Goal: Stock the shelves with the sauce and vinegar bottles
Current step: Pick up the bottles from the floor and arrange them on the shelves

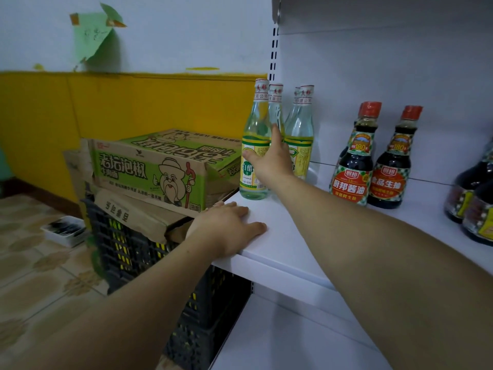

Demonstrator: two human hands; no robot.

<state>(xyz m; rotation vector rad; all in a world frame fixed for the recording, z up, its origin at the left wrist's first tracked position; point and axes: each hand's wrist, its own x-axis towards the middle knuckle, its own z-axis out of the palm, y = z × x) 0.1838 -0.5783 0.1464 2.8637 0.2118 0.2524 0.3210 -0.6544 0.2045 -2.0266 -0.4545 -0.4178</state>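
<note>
Several clear white-vinegar bottles (254, 145) with yellow-green labels stand at the left end of the white shelf (298, 244). My right hand (272, 161) reaches in among them. Its thumb lies against the front-left bottle's label, and its fingers point straight up between the bottles. My left hand (229, 225) rests flat on the shelf's front-left corner and holds nothing. Dark soy sauce bottles (354, 164) with red caps stand in the middle of the shelf, right of my right arm.
More dark bottles (474, 201) sit at the shelf's right edge. Left of the shelf, a green noodle carton (149, 166) lies on flattened cardboard over a black plastic crate (128, 252). A small white tray (65, 231) sits on the tiled floor. Another shelf board (293, 337) lies below.
</note>
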